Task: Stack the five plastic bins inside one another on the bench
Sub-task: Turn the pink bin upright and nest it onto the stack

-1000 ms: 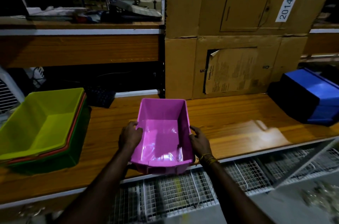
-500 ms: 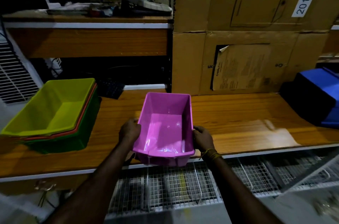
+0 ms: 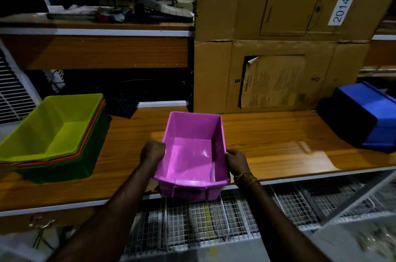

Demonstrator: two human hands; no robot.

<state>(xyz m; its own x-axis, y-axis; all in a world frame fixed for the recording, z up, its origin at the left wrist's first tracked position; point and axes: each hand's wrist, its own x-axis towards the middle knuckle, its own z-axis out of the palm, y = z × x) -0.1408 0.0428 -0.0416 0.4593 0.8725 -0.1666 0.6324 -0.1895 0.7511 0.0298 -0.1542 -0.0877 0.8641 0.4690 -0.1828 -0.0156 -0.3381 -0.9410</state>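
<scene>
A pink bin (image 3: 192, 154) sits at the front edge of the wooden bench (image 3: 267, 143), its near end overhanging the edge. My left hand (image 3: 152, 152) grips its left rim and my right hand (image 3: 235, 161) grips its right rim. At the left of the bench stands a nested stack: a lime-green bin (image 3: 53, 126) on top, an orange bin (image 3: 94, 133) showing only as a rim below it, and a dark green bin (image 3: 64, 171) at the bottom. A blue bin (image 3: 372, 115) lies tipped at the far right of the bench.
Large cardboard boxes (image 3: 278, 58) stand at the back of the bench. A cluttered shelf (image 3: 96, 25) runs above at the left, with a dark keyboard-like object (image 3: 122, 105) beneath it. Wire mesh baskets (image 3: 214, 218) sit under the bench front.
The view has shifted a little to the left. Both hands stay on the pink bin, which has edged slightly toward the left along the bench front.
</scene>
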